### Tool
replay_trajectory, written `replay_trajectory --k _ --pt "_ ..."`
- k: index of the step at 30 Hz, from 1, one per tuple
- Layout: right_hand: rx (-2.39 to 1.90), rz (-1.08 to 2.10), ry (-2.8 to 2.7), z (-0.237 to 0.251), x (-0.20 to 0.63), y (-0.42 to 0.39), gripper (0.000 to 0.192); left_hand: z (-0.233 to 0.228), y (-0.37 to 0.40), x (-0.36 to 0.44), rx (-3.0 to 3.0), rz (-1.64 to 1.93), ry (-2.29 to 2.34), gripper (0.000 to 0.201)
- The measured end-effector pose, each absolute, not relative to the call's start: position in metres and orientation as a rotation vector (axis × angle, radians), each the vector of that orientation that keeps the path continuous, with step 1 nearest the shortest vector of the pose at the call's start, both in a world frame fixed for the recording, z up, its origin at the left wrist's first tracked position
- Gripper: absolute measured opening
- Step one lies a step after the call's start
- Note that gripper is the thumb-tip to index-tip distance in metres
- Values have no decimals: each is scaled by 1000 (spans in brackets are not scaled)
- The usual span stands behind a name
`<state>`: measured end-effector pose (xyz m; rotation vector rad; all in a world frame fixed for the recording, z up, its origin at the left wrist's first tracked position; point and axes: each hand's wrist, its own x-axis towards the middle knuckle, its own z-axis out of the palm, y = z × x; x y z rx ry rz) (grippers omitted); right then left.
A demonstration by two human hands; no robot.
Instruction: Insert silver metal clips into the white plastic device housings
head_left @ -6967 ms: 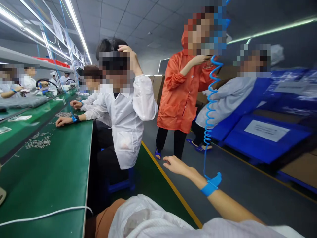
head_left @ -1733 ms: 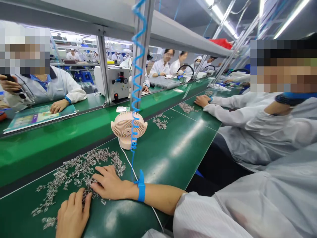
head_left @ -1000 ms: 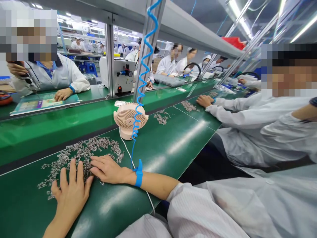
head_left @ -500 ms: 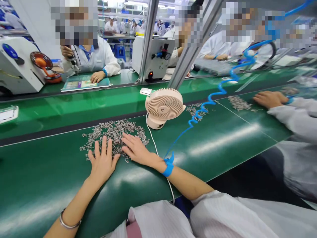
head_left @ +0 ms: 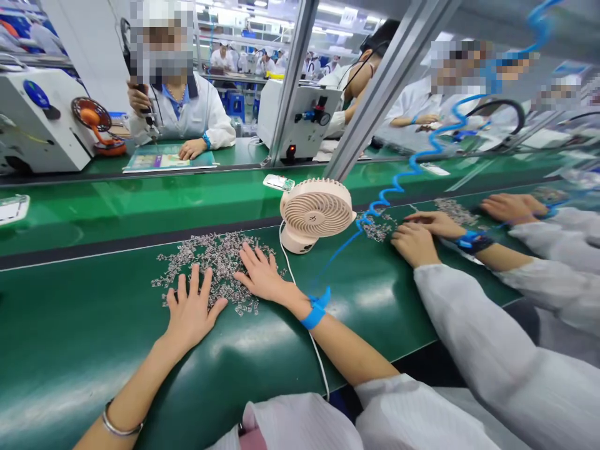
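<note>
Parts [head_left: 215, 259], small and metallic, are lying heaped on the green mat [head_left: 94, 337]; left hand [head_left: 191, 309] and right hand [head_left: 262, 278] are pressing flat on them, fingers spread wide, holding nothing. Fan [head_left: 316, 212] is standing near; no legible writing.

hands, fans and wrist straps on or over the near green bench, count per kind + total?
Hands: 5: wearer's left hand, right hand, three co-worker hands
Fans: 1: fan
Blue wrist straps: 3: wearer's strap, co-workers'
Total: 9
Both wearer's hands lie flat, fingers spread, on the metal parts.
</note>
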<state>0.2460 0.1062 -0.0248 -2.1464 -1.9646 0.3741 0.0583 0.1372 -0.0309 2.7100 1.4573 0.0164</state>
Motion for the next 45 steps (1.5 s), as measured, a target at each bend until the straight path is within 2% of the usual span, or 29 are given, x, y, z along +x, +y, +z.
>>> replay_trajectory --k 5,10,14,19,22,27,32,37,45 --pt "-2111 349 -1991 -28 244 108 66 -34 140 56 2740 43 1455 62" --pt "-2086 252 -1938 -24 249 105 65 -41 152 51 2778 224 1428 61" --pt "-2077 232 -1881 -16 260 101 55 -33 159 47 2849 402 1358 64" --pt "-2146 33 -1764 -21 273 98 43 -28 167 36 2891 392 1358 68" --pt "-2131 -38 -1804 -27 274 100 37 -38 173 34 2901 415 1250 62" --pt "-2111 -70 -1885 -31 271 105 23 -44 178 37 2807 485 1079 40" --pt "-2107 -128 -1926 -33 273 108 20 -37 179 34 2800 516 1089 29" --pt "-2057 -175 -1942 -38 273 110 20 -35 178 32 2860 709 1095 33" --pt "-2018 -219 -1841 -43 272 110 24 -39 173 31 2913 817 1129 38"
